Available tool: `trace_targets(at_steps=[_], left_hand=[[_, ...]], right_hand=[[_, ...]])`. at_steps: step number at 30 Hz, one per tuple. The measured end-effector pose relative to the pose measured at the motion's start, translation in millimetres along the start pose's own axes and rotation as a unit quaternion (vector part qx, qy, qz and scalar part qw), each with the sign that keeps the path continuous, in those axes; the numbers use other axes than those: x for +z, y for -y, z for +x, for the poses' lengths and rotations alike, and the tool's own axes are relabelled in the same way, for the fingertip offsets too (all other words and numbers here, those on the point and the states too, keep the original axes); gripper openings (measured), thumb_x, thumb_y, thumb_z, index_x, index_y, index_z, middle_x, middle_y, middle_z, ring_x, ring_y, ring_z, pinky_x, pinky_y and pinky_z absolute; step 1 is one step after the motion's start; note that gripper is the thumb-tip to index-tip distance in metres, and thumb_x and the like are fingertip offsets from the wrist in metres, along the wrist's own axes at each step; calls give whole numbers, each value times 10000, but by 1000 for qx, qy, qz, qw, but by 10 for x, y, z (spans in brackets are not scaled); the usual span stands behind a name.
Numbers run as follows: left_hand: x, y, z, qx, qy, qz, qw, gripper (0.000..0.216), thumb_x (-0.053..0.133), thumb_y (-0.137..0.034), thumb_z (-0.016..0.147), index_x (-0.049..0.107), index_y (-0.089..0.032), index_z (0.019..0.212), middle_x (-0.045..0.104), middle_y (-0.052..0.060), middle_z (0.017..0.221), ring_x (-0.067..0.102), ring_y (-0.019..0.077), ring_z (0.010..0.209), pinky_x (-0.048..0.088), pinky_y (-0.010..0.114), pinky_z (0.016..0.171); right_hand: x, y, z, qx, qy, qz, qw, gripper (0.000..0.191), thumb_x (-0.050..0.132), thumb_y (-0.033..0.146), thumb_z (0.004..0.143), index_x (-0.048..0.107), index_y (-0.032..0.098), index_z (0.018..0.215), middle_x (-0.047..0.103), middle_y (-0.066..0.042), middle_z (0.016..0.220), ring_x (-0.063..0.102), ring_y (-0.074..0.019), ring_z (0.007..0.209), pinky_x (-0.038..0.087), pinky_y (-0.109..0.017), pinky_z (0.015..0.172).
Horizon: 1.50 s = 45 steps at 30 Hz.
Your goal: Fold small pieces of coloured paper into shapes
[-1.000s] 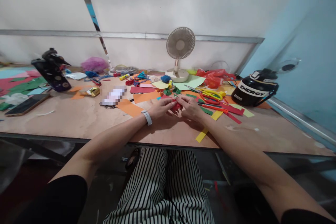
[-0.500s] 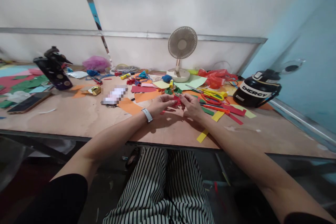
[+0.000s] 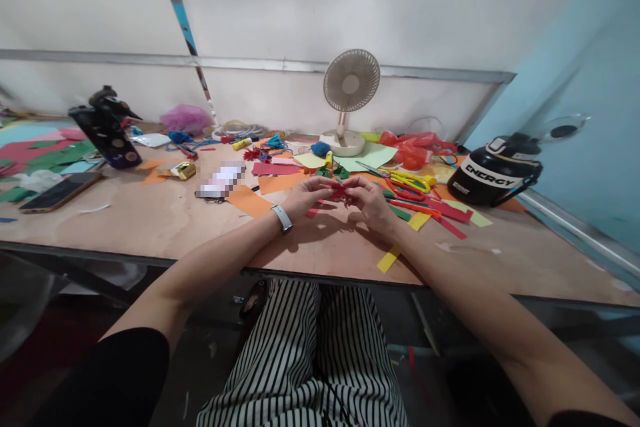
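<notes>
Between my two hands, just above the table, is a small piece of red paper point(image 3: 340, 193), mostly covered by fingers. My left hand point(image 3: 311, 197), with a pale watch on its wrist, pinches the paper's left side. On the other side my right hand point(image 3: 369, 201) pinches it with thumb and fingertips. Green paper cutouts point(image 3: 341, 172) lie just beyond the fingertips. To the right of my right hand are scissors with yellow handles point(image 3: 411, 180) and a pair with orange-red handles point(image 3: 415, 206). Yellow paper strips point(image 3: 389, 258) lie near my right forearm.
A small fan point(image 3: 351, 80) stands at the back. At right is a black ENERGY jug point(image 3: 487, 177). Orange paper point(image 3: 249, 201), a blurred phone point(image 3: 221, 180), a dark phone point(image 3: 60, 193) and a black bottle point(image 3: 107, 137) lie or stand leftward. A red plastic bag point(image 3: 417, 149) sits behind the scissors.
The red paper has turned a little between my fingers and shows less of itself. My right fingers have curled slightly more. The whole view has shifted slightly.
</notes>
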State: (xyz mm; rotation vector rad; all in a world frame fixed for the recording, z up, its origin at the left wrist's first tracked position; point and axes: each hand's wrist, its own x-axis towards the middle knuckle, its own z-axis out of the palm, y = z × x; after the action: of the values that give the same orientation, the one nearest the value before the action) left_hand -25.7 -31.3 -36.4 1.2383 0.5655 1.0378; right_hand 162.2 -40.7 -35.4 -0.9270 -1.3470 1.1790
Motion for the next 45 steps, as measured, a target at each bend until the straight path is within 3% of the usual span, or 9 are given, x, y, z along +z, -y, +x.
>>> trace_targets(at_steps=[5,11,17,22,27,31,37,41,45], left_hand=[[6,14,-3,10,13,24,1000,355,849,-389,702,708,-151,924,753,93,944,731,221,907,579,360,789],[6,-18,-9,7,16,18,1000,473,845,-353,719,599,-173,1081,745,57,862,744,217,822,579,387,803],[18,-58,4,-47,10,3,999,341,719,-352,850,568,-170,1097,721,32,840,738,192,820,598,364,771],[-4,-24,-11,-31,22,42,998,513,834,-383,763,547,-168,1131,742,72,923,739,192,830,578,310,739],[-10,-27,-12,-37,36,38,998,519,837,-376,766,527,-166,1125,741,61,898,742,188,836,568,320,767],[-10,-27,1,-29,48,28,998,559,859,-398,727,511,-168,1099,737,47,886,741,189,837,568,345,798],[-32,-4,22,-22,71,20,997,619,878,-463,665,504,-163,1055,733,42,852,742,193,805,566,348,795],[-27,-8,25,-21,72,16,997,581,875,-428,692,509,-158,1054,728,39,847,741,187,805,563,325,786],[-8,-21,15,-50,43,15,998,443,782,-407,823,517,-169,1086,723,35,868,734,153,794,555,245,694]], right_hand=[[-17,-31,10,13,24,-1,1000,245,653,455,781,620,214,801,541,28,609,446,-115,506,354,-264,479],[-6,-28,-21,-18,34,-26,999,225,724,400,759,619,215,833,516,61,571,437,-101,504,347,-249,492],[-2,28,-42,-54,35,-63,996,272,756,379,716,628,202,878,568,52,632,451,-93,520,356,-244,500],[21,42,-54,-69,29,-82,994,280,746,383,712,608,202,876,564,50,631,428,-89,509,330,-239,484],[13,54,-59,-67,24,-98,993,292,724,407,721,590,206,885,562,46,646,444,-98,523,352,-245,502],[-20,60,-64,-49,18,-124,991,255,643,437,809,526,216,761,459,67,559,388,-94,474,307,-243,467],[-13,95,-85,-30,73,-169,982,379,602,490,862,483,215,631,429,43,519,358,-106,461,255,-268,452],[2,94,-87,-30,83,-178,980,428,633,524,843,464,218,596,402,46,498,337,-106,465,242,-273,459],[6,90,-111,-31,69,-163,984,430,602,564,868,459,223,650,404,54,522,328,-101,466,230,-268,453]])
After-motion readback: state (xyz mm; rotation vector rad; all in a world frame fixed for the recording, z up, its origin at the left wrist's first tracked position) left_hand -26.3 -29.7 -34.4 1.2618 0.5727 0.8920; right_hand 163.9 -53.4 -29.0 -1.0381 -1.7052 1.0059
